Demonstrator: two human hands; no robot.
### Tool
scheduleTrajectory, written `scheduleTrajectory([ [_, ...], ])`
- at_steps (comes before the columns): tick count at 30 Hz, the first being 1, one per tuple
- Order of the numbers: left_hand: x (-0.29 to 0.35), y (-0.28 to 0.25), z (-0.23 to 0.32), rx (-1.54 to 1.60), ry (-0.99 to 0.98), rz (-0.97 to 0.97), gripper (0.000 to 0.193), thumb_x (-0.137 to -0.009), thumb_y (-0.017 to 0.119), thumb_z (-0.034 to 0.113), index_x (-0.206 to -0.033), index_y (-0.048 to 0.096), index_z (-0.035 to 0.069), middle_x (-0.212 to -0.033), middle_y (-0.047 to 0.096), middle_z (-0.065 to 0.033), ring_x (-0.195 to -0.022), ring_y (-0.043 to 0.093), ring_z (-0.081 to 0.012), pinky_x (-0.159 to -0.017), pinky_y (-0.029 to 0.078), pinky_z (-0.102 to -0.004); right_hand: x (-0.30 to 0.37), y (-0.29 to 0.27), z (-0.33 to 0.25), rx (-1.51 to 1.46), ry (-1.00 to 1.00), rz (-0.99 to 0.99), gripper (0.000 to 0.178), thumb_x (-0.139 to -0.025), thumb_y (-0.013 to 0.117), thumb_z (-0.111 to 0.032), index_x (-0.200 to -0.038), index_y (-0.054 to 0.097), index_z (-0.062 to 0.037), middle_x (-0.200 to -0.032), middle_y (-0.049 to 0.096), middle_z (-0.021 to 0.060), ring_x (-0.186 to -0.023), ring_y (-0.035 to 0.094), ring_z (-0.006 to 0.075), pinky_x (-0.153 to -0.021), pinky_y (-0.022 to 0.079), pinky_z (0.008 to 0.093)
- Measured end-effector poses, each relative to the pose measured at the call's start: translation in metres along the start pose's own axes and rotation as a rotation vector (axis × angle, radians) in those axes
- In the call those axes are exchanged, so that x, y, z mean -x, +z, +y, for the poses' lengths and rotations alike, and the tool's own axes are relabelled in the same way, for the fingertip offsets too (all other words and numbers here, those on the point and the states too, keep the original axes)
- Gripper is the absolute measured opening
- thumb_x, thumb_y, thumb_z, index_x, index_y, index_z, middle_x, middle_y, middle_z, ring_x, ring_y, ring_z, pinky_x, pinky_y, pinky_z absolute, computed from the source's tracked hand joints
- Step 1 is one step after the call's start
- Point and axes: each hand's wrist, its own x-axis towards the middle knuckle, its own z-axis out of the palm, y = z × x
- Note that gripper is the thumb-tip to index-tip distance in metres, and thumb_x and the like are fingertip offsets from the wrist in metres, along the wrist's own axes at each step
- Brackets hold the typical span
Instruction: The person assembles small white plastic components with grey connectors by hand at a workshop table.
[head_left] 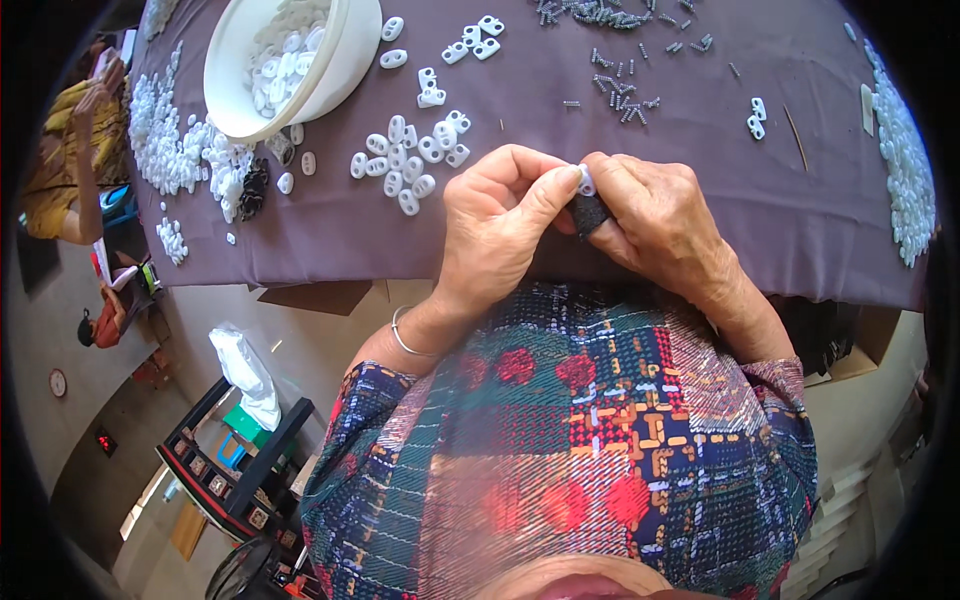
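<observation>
Above the near edge of the table, my left hand point(500, 220) and my right hand point(660, 210) meet. Between their fingertips sits a small white plastic cord lock point(586, 181), partly covered by the fingers. My left thumb and forefinger pinch its left side; the right fingers close on it from the other side. A black cloth band point(589, 215) is at my right hand's lower fingers, apparently wrapped round one. Left of my hands lies a cluster of white oval two-holed pieces point(397, 161). Beyond them are assembled-looking white cord locks point(431, 88).
A white bowl point(350, 70) of white pieces stands far left beside a heap of small white parts point(165, 140). Small metal springs point(620, 95) lie scattered at the back. A thin stick point(796, 138) and another white pile point(903, 160) are at the right. People sit beyond the left side.
</observation>
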Motion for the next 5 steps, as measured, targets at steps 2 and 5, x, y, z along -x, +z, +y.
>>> scheduleTrajectory([
  [2, 0.0001, -0.0021, -0.0009, -0.022, 0.005, -0.005, 0.015, -0.085, 0.061, 0.01, -0.089, 0.059, -0.004, -0.077, 0.062, -0.0064, -0.065, 0.056, -0.0087, -0.059, 0.047, -0.0194, -0.0015, 0.0006, -0.0004, 0.008, -0.013, -0.006, 0.019, -0.073, 0.064, -0.01, -0.078, 0.049, -0.0011, -0.066, 0.054, 0.0122, -0.058, 0.057, 0.029, -0.051, 0.046, 0.0349],
  [5, 0.0006, -0.0037, 0.0011, -0.051, 0.006, -0.017, 0.016, -0.084, 0.061, 0.011, -0.089, 0.059, -0.004, -0.077, 0.062, -0.0062, -0.065, 0.056, -0.0089, -0.059, 0.047, -0.0196, -0.0019, 0.0021, -0.0001, 0.025, -0.023, -0.022, 0.02, -0.072, 0.065, -0.012, -0.078, 0.049, -0.0015, -0.067, 0.054, 0.0117, -0.06, 0.058, 0.0283, -0.051, 0.046, 0.0344],
])
